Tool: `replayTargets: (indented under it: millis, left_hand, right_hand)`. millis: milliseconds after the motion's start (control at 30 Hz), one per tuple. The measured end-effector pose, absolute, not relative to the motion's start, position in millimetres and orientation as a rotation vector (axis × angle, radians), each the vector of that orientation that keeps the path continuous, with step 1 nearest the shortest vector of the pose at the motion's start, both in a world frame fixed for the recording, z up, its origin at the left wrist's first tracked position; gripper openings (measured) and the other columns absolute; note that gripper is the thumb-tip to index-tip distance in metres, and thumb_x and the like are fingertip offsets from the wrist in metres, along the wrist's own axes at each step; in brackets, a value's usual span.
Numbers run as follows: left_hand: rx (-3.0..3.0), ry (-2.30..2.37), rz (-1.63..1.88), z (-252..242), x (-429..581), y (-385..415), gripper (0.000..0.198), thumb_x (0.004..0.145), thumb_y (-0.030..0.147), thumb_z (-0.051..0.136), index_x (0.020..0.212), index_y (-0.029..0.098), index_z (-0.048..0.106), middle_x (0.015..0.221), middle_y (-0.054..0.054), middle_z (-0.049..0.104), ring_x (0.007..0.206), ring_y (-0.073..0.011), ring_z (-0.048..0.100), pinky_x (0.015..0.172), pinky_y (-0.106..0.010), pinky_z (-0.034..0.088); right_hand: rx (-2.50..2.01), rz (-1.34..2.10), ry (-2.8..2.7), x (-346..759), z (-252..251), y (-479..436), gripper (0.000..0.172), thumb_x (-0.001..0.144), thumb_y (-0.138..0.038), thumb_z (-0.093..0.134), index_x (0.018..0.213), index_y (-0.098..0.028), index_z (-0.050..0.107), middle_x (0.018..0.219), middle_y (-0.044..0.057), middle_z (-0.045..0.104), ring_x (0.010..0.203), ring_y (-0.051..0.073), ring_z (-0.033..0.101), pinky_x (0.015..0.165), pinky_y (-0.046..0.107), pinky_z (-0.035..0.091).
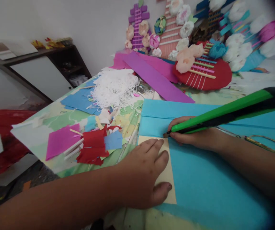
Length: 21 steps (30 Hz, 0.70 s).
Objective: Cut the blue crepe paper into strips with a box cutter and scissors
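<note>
My left hand (144, 174) lies flat with its fingers spread, pressing on a cream paper rectangle (169, 188). That rectangle rests on a large turquoise sheet (209, 182) at its left edge. In my right hand (195, 137) is a green and black utility knife (223, 111), its fingers closed around the front end. The knife slants down to the left, and its tip is by the upper right corner of the cream rectangle. Whether the blade touches the paper I cannot tell. Crease lines run across the upper part of the turquoise sheet.
Left of the sheet lie red scraps (93, 145), a magenta piece (62, 140) and a heap of white string (115, 86). A purple strip (159, 76) and a red stringed cutout (204, 73) lie behind. Eyeglasses (266, 142) are near my right forearm. A cabinet (41, 73) stands far left.
</note>
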<state>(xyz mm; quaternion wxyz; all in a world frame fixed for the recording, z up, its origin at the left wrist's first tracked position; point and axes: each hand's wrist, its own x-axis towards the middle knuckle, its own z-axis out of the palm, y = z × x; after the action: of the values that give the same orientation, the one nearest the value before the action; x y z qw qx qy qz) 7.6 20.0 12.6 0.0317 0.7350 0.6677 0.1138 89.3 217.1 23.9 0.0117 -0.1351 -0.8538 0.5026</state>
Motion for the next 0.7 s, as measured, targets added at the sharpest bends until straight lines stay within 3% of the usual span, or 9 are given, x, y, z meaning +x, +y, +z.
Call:
replayTargets:
  millis: [333, 700]
  left_hand:
    - [2.255, 2.048, 0.326, 13.9, 8.5, 19.9, 0.059, 0.080, 0.044, 0.046, 0.120, 0.001, 0.048, 0.133, -0.029, 0.037, 0.123, -0.0403, 0.034, 0.097, -0.051, 0.035]
    - [2.218, 2.032, 0.349, 13.6, 5.9, 21.0, 0.058, 0.079, 0.043, 0.048, 0.120, 0.002, 0.047, 0.134, -0.028, 0.036, 0.124, -0.0400, 0.033, 0.097, -0.052, 0.034]
  right_hand:
    - [-0.552, 1.632, -2.556, 92.3, 21.5, 217.9, 0.026, 0.067, -0.040, 0.061, 0.084, -0.020, 0.059, 0.063, -0.002, 0.062, 0.055, 0.011, 0.057, 0.054, 0.023, 0.046]
    - [-0.357, 1.480, -2.676, 88.1, 24.9, 216.4, 0.016, 0.067, -0.035, 0.060, 0.075, -0.021, 0.061, 0.058, -0.002, 0.058, 0.053, 0.012, 0.055, 0.050, 0.024, 0.044]
